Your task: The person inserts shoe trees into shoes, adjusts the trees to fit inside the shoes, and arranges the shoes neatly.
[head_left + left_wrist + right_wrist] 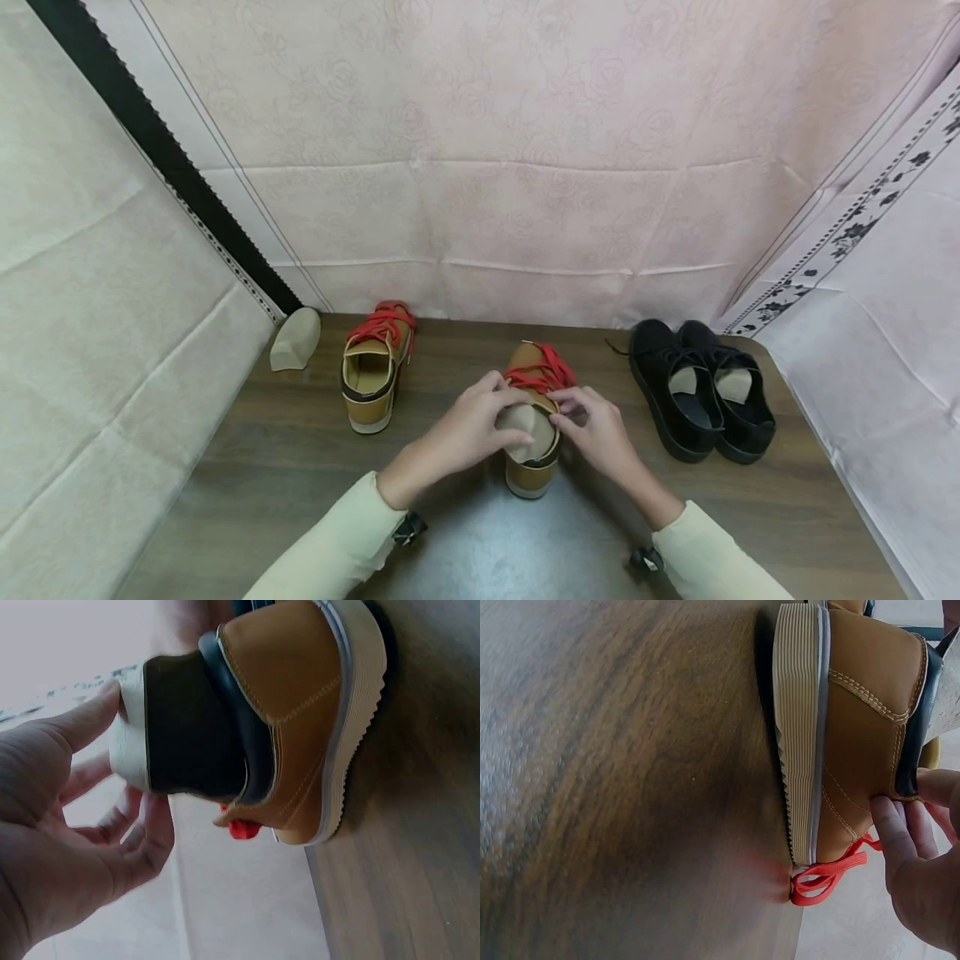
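A tan lace-up shoe with red laces stands upright on the wooden surface, heel toward me. Out of its opening sticks a hollow off-white shoe insert, its inside dark in the left wrist view. My left hand pinches the rim of this insert between thumb and fingers. On the shoe's right side, my right hand pinches the collar edge near the laces, thumb inside and fingers outside in the right wrist view. How deep the insert reaches is hidden.
The matching tan shoe stands to the left, open and red-laced. Beside it, near the left cloth wall, lies another off-white insert. At right stand two black shoes with pale inserts inside. A patterned cloth hangs behind.
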A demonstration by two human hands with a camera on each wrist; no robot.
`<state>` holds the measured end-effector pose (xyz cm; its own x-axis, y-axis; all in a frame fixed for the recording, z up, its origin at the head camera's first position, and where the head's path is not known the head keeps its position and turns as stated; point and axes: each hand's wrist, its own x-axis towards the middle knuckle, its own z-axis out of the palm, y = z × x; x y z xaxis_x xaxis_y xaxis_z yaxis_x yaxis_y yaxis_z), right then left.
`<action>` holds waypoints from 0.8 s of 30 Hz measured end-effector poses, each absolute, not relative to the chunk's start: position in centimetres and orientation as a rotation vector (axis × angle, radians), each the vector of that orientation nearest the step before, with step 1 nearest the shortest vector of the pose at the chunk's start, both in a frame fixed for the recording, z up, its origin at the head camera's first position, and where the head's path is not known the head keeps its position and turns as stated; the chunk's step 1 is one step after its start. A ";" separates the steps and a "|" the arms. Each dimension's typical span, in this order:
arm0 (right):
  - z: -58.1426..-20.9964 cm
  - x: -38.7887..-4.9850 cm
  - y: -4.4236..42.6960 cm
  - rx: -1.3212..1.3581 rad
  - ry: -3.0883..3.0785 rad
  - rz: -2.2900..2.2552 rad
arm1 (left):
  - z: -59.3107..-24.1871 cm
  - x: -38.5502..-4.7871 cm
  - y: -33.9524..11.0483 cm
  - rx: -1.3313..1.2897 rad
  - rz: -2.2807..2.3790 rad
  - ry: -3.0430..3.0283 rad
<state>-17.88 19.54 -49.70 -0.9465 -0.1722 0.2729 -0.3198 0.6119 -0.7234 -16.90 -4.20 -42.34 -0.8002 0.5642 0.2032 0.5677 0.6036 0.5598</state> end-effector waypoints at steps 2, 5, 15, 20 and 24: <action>-49.6 -17.9 19.5 0.406 -2.663 1.249 | -42.3 -17.3 -4.6 -1.041 -1.040 -2.813; -49.7 -17.9 19.5 0.397 -2.667 1.253 | -42.2 -17.8 -5.1 -1.104 -1.110 -2.829; -49.7 -17.9 19.4 0.377 -2.679 1.263 | -42.4 -18.4 -4.8 -1.146 -1.114 -2.848; -49.5 -17.8 19.4 0.380 -2.681 1.260 | -42.9 -18.4 -4.3 -1.097 -1.105 -2.853; -49.5 -17.8 19.4 0.381 -2.678 1.258 | -43.3 -18.5 -4.0 -1.064 -1.119 -2.849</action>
<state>-17.80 19.42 -49.55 -0.9551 -0.1611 0.2487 -0.2942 0.6140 -0.7324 -18.51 -3.96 -43.32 -0.7800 0.6101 0.1394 0.5418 0.5469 0.6382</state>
